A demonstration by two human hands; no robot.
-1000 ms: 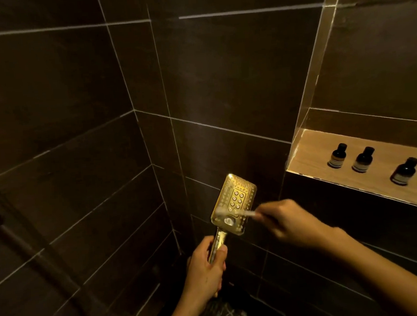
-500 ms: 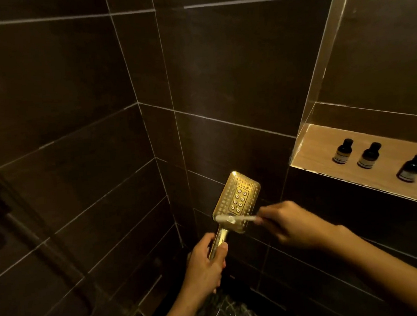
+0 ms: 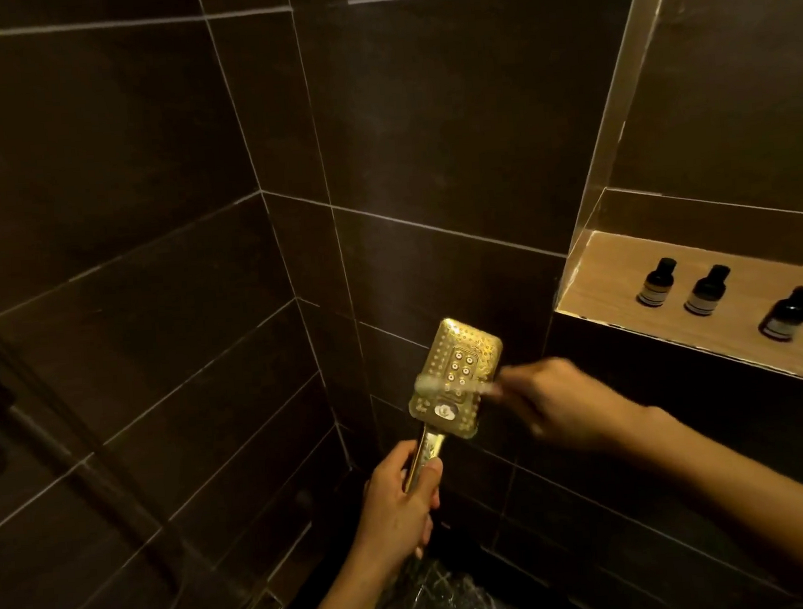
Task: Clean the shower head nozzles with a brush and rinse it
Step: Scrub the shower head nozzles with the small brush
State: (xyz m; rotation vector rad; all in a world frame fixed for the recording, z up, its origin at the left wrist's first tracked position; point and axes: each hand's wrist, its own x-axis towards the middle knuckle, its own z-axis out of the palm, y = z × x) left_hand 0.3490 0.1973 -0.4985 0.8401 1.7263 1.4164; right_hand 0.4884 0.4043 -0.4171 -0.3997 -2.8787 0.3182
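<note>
Here, shower head (image 3: pixel 458 376) above left hand (image 3: pixel 398 506), brush (image 3: pixel 449 387) across it, right hand (image 3: pixel 566 402) beside.

The shower head (image 3: pixel 458 376) is showing a gold finish patterned with rows of small nozzle dots, and the brush (image 3: pixel 444 387) lying across it is appearing white. The wall tiles (image 3: pixel 140 180) are showing dark brown with pale grout lines. At 3 o'clock, three dark bottles (image 3: pixel 706 290) with pale labels are standing on a light tan shelf (image 3: pixel 604 283).
</note>
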